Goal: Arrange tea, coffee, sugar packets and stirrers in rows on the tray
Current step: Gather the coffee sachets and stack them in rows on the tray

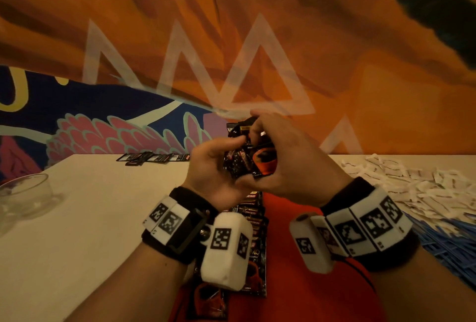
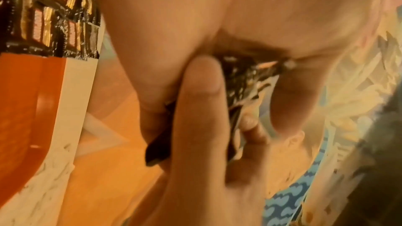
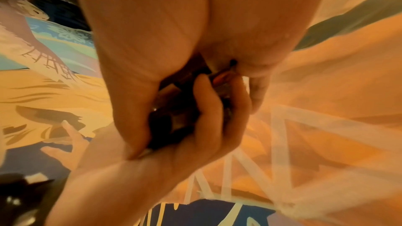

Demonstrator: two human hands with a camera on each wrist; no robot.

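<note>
Both hands: left hand [image 1: 213, 164] & right hand [image 1: 286, 157] gripped sachets [image 1: 244, 159], fingers curled round.
Sachets: black, glossy, orange-red print, bunched.
Tray [image 1: 296, 218]: red, sachet row [image 1: 253, 221].

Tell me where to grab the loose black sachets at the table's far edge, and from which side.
Judging by pose: the black sachets lie flat and overlapping, so come from above and pinch one exposed short end with the fingers, probably the near edge facing the person.
</note>
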